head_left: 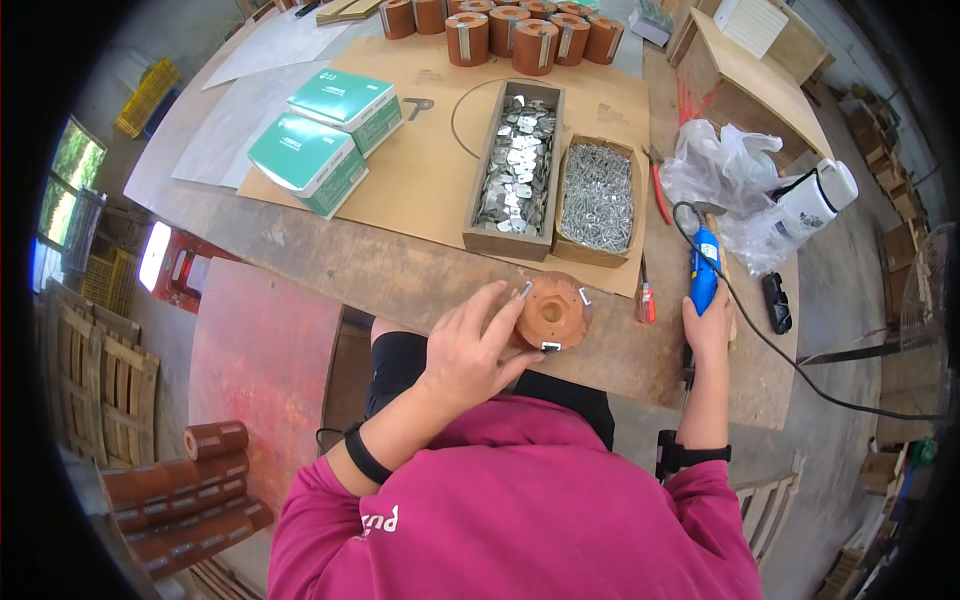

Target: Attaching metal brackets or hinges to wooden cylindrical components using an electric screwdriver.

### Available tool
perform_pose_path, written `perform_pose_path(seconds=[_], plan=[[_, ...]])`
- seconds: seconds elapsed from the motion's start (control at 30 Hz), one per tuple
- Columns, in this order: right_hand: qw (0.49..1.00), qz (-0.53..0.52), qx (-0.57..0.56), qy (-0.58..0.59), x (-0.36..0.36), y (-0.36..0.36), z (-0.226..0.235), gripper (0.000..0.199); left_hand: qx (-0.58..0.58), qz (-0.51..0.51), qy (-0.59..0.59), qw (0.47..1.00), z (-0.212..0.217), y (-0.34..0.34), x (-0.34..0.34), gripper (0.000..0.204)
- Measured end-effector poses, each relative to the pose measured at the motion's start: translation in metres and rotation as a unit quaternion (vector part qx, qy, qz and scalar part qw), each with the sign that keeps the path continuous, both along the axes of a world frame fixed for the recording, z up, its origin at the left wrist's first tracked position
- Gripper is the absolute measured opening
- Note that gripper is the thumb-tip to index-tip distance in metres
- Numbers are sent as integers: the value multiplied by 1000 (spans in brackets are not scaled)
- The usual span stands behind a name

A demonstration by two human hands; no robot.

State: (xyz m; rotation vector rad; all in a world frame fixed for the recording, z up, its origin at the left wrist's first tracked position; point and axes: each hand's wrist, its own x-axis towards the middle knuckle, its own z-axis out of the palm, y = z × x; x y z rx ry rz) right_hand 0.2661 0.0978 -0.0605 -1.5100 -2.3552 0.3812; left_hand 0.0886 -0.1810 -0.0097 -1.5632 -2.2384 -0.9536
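Note:
A reddish-brown round block with a hole in its middle rests at the table's near edge. Small metal clips sit around its rim. My left hand grips its left side, fingers above and thumb below. Off to the right, my right hand is wrapped round a blue corded power tool, whose dark lower end points down past the hand. Between the block and that tool lies a screwdriver with a red handle.
Beyond the block stand a wooden tray of flat metal tabs and a carton of small wire pieces. Green boxes are at left, several similar blocks at the back. Red-handled pliers, plastic bags and a black cord lie right.

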Motion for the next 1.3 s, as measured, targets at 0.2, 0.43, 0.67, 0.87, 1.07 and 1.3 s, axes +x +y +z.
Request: perform_pose_path(seconds=[0.2,0.43,0.67,0.87,1.07,1.3], plan=[[993,-57,-56,-81,-12,-2,12,76,11,-41,-38,998,11,-4,-12,62],[989,-71,-54,-115,-11,1,11,75,14,-68,-68,995,37,12,-48,48],[989,-72,-37,-121,-13,1,10,72,-17,-20,-83,996,14,18,-54,30],[990,-52,-10,-132,-13,-3,10,70,31,-15,-275,961,4,27,-40,30],[991,-57,-5,-123,-13,-3,8,70,-28,1,-377,926,-1,25,-41,37],[991,-53,-10,-123,-13,-2,10,70,-2,-30,-312,950,11,46,-73,34]])
